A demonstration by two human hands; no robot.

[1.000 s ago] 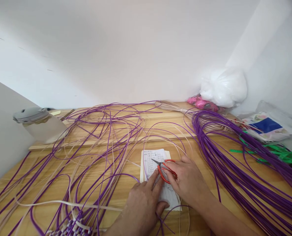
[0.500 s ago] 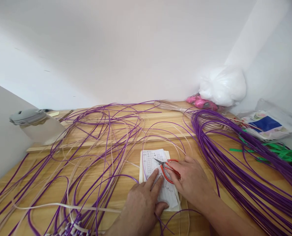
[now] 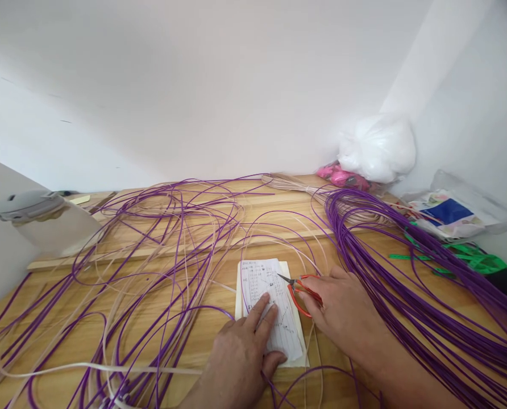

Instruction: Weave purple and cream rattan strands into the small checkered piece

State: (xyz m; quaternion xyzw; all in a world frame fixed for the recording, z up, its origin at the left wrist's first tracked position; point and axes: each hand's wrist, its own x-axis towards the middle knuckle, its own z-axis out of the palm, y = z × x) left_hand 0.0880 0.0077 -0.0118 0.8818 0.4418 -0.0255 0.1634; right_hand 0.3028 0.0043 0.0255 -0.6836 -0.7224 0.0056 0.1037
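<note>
Handwritten paper sheets [image 3: 258,278] lie on the wooden table in front of me. My left hand [image 3: 247,346] rests on their lower part, fingers stretched out and the thumb near the bottom edge. At the right edge of the paper, my right hand [image 3: 339,298] grips a pair of red-handled scissors [image 3: 302,304], and their pointed dark blades reach over the sheet's upper right. Thin purple and beige strands arch behind the paper and run past both hands. Part of the scissors' handle is hidden by my right fingers.
Loose purple strands [image 3: 168,272] spread across the left side. A thick purple bundle [image 3: 351,221] lies right, beside a beige coil [image 3: 294,184]. A white plastic bag [image 3: 379,147], green strips [image 3: 470,258] and a printed packet [image 3: 449,213] sit at the right. A face-shield-like object [image 3: 57,221] stands far left.
My right hand and the scissors have shifted right, from over the middle of the sheet to its right edge. My left hand stays on the paper. The whole view has shifted slightly.
</note>
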